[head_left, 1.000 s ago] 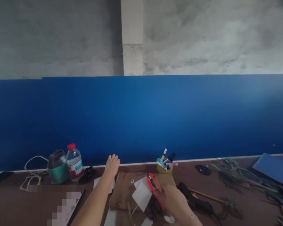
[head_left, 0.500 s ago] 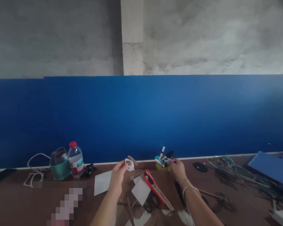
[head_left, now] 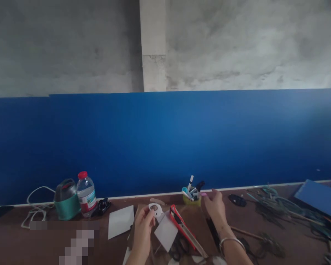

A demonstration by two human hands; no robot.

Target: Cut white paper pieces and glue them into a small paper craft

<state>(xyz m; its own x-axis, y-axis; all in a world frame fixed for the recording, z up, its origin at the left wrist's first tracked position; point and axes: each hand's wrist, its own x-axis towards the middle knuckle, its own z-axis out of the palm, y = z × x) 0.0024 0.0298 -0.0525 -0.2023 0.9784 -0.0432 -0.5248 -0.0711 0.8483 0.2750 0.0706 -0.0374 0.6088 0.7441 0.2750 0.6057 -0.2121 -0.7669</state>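
In my left hand (head_left: 145, 226), thumb and fingers pinch a small white rounded piece (head_left: 155, 210) with a dark oval middle; its kind is unclear. My right hand (head_left: 216, 208) has its fingers apart beside a yellow-green cup (head_left: 192, 201) of pens and markers. A pink item (head_left: 203, 194) shows at the cup's right edge, close to my thumb. Between my hands lies a large red utility knife (head_left: 183, 228), slanting toward me. Left of it are a white paper piece (head_left: 166, 232) and, lower, black-handled scissors (head_left: 177, 247), partly covered.
At the left stand a red-capped water bottle (head_left: 86, 195), a teal container (head_left: 67, 204) and a white cable (head_left: 34, 213). White paper (head_left: 121, 221) lies left of my left hand. On the right are a black flat object (head_left: 237, 200), tangled cords (head_left: 278, 208) and a blue folder (head_left: 320, 198).
My right fingers have come away from the pink item at the cup and spread. My left hand has moved nearer to me and slightly right with the white piece.
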